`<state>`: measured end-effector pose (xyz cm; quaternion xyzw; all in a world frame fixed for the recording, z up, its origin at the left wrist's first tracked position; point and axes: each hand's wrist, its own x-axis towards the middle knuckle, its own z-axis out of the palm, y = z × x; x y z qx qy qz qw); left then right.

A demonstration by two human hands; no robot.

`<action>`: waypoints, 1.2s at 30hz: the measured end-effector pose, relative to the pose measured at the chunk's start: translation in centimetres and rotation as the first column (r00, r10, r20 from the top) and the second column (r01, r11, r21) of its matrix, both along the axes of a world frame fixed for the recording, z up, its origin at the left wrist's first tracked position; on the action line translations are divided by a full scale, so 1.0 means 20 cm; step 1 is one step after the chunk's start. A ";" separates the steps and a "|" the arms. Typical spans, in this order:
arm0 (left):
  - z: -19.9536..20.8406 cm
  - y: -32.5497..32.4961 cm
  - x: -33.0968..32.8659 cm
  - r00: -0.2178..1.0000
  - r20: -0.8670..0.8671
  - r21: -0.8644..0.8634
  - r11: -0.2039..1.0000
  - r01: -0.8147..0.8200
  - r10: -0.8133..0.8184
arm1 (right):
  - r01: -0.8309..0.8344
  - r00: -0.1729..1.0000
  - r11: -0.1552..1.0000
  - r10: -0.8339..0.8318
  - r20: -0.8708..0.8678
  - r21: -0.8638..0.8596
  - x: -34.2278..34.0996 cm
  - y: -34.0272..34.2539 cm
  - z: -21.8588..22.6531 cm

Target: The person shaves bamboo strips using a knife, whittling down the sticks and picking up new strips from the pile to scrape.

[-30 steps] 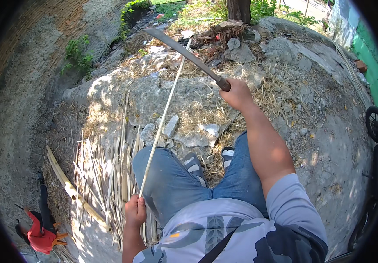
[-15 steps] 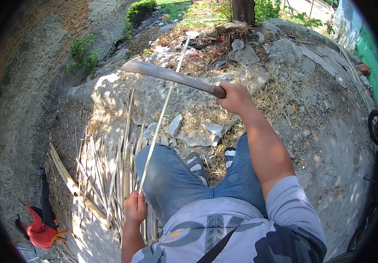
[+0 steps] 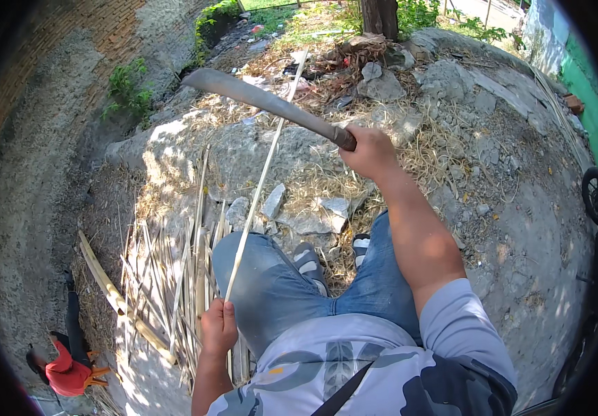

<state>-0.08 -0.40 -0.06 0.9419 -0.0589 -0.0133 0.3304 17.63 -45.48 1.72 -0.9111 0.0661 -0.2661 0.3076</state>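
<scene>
My right hand (image 3: 370, 152) is closed round the brown handle of a machete (image 3: 264, 102), whose long grey blade slants up to the left. Passing behind or under the blade is a long, thin bamboo strip (image 3: 264, 177); whether they touch I cannot tell. The strip's near end is in my closed left hand (image 3: 219, 326), beside my left thigh, and its far end points toward the tree. To the left of my leg lies a pile of split bamboo strips (image 3: 167, 284), with a thicker bamboo piece (image 3: 115, 295) at its outer side.
Broken stone slabs (image 3: 323, 216) lie in front of my feet. Dry shavings (image 3: 438, 149) litter the ground beyond. A tree trunk (image 3: 381, 19) stands ahead, a rough wall (image 3: 42, 132) at left. A person in red (image 3: 69, 371) sits at lower left. A wheel (image 3: 594, 195) shows at right.
The machete's blade tip has swung slightly up and to the left, so the blade is more steeply tilted. My left hand and the strip have shifted very slightly right.
</scene>
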 end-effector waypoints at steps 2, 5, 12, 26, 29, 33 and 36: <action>-0.01 -0.04 0.03 1.000 0.015 -0.045 0.999 0.017 -0.016 | -0.157 0.987 0.957 0.142 -0.080 -0.244 -0.02 0.07 0.01; 0.04 -0.13 0.06 1.000 -0.004 -0.080 0.997 0.008 -0.008 | -0.390 0.919 0.826 0.376 -0.118 -0.408 -0.03 0.20 -0.02; 0.06 -0.09 0.02 0.998 0.044 0.072 0.996 -0.056 0.053 | -0.382 0.922 0.860 0.328 -0.207 -0.339 0.00 0.14 0.00; 0.07 -0.19 0.08 1.000 -0.010 0.020 0.999 -0.025 0.025 | -0.558 0.798 0.664 0.593 -0.104 -0.498 -0.07 0.35 -0.02; 0.08 -0.12 0.05 1.000 0.003 0.027 0.999 -0.028 0.028 | -0.459 0.880 0.781 0.463 -0.100 -0.424 -0.01 0.19 -0.03; 0.11 -0.12 0.05 1.000 -0.005 -0.031 0.999 -0.018 0.018 | -0.307 0.936 0.938 0.268 -0.230 -0.158 0.01 0.07 0.00; 0.06 -0.10 0.05 0.999 -0.027 -0.014 1.000 -0.028 0.028 | -0.276 0.953 0.921 0.225 -0.203 -0.275 -0.04 0.12 0.03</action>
